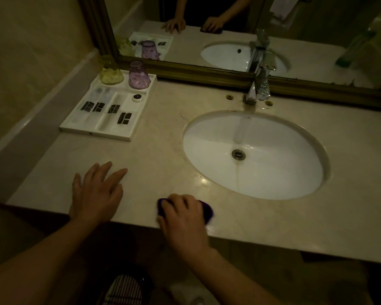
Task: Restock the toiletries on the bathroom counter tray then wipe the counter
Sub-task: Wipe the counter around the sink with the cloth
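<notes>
Right hand (pixel 183 213) is curled over a dark purple cloth (pixel 206 209), pressing it onto the near edge of the beige counter (pixel 158 155), just in front of the white sink (pixel 254 154). Left hand (pixel 97 190) lies flat on the counter with fingers spread, holding nothing. The white tray (pixel 107 110) sits at the far left by the mirror (pixel 229 29), with small dark-labelled packets (pixel 107 110) in its slots and a purple cup (pixel 139 74) and a yellow cup (pixel 111 73) upside down at the back.

The beige marble counter (pixel 158 155) lies free between the white compartmented plastic tray (pixel 97 131) at back left and the oval white sink basin (pixel 273 179). The flat left hand (pixel 97 192) and the right hand (pixel 183 219) gripping a dark purple cloth (pixel 207 209) take the front edge. A chrome tap (pixel 252 91) stands behind the basin.
</notes>
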A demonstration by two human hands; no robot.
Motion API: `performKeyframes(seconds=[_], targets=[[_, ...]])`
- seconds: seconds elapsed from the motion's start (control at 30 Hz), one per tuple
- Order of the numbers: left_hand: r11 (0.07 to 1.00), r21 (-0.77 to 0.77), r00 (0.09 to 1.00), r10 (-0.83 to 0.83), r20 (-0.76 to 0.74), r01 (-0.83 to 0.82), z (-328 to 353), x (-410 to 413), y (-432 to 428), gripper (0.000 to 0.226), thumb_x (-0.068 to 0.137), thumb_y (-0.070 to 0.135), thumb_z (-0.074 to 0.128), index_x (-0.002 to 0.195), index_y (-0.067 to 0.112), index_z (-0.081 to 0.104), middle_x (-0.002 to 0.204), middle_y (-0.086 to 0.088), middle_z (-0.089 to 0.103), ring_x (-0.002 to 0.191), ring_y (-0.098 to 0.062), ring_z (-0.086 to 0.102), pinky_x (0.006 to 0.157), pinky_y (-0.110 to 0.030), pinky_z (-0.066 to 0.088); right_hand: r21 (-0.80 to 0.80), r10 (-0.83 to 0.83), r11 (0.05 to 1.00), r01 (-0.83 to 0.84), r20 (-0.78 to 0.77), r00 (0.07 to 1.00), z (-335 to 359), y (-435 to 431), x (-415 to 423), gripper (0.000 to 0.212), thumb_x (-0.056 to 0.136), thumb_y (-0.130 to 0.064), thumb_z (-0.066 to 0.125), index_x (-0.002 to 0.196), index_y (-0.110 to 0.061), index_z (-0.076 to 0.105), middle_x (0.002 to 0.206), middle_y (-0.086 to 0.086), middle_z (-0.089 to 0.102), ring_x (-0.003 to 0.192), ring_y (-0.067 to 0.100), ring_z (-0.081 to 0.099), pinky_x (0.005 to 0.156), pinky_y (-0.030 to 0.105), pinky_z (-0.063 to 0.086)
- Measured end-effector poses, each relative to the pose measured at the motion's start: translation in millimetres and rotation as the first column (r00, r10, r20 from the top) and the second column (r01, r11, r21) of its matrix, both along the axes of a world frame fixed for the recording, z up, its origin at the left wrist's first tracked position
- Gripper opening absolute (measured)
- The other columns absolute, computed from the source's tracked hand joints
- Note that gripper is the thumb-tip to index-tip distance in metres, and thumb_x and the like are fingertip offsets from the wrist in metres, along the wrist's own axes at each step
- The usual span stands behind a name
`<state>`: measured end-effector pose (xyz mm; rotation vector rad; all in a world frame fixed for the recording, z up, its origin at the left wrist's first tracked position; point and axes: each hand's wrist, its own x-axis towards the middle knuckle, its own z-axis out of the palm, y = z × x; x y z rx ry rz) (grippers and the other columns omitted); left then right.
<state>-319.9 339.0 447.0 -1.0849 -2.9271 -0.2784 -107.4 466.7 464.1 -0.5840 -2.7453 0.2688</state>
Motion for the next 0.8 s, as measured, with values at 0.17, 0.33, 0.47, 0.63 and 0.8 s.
performKeyframes(seconds=[0.17, 0.33, 0.47, 0.63, 0.8], targets=[[1.000, 0.014, 1.000, -0.010, 0.004, 0.010, -1, 0, -2, 0.054, 0.090, 0.046, 0.028, 0.142, 0.046, 0.042, 0.156, -0.002, 0.034, 0.145, -0.025, 0.020, 0.116, -0.057, 0.007, -0.359, -0.015, 0.932, -0.049, -0.172, 0.985, 36, 26, -17, 0.027, 0.087, -0.036, 0.063, 0.106, -0.018, 0.069, 0.098, -0.001, 0.056, 0.087, 0.017, 0.053, 0.073, 0.029, 0.048], [1.000, 0.008, 1.000, -0.013, 0.000, 0.013, -5, -2, -2, 0.052, 0.091, 0.045, 0.030, 0.141, 0.046, 0.042, 0.155, -0.002, 0.035, 0.144, -0.025, 0.021, 0.115, -0.058, 0.008, -0.472, -0.257, 0.864, 0.173, -0.118, 0.959, 34, 83, 70, 0.037, 0.090, -0.046, 0.062, 0.122, -0.028, 0.061, 0.114, -0.007, 0.050, 0.105, 0.012, 0.051, 0.091, 0.031, 0.047], [1.000, -0.006, 1.000, -0.010, -0.014, 0.010, -9, -5, -3, 0.051, 0.091, 0.047, 0.030, 0.140, 0.048, 0.041, 0.155, -0.001, 0.035, 0.144, -0.025, 0.020, 0.114, -0.059, 0.009, -0.258, -0.170, 0.945, 0.203, 0.144, 0.975, 5, 81, 108, 0.064, 0.093, -0.062, 0.039, 0.148, -0.030, 0.038, 0.157, -0.006, 0.029, 0.143, 0.019, 0.026, 0.116, 0.044, 0.027], [1.000, 0.001, 1.000, -0.009, -0.021, 0.009, -9, -5, -3, 0.051, 0.090, 0.047, 0.031, 0.138, 0.045, 0.046, 0.153, -0.002, 0.038, 0.143, -0.027, 0.024, 0.114, -0.059, 0.011, -0.133, -0.136, 0.978, 0.158, 0.165, 0.977, 1, 42, 71, 0.066, 0.089, -0.063, 0.040, 0.143, -0.026, 0.047, 0.150, -0.005, 0.043, 0.130, 0.026, 0.041, 0.104, 0.047, 0.040], [1.000, 0.008, 1.000, -0.004, 0.000, 0.004, -5, -2, -3, 0.052, 0.090, 0.048, 0.029, 0.139, 0.046, 0.046, 0.155, 0.000, 0.037, 0.144, -0.025, 0.023, 0.115, -0.058, 0.009, -0.093, -0.024, 0.995, 0.035, 0.112, 0.993, 0, 5, 8, 0.062, 0.087, -0.056, 0.052, 0.139, -0.021, 0.051, 0.146, -0.001, 0.048, 0.128, 0.031, 0.047, 0.100, 0.047, 0.044]])
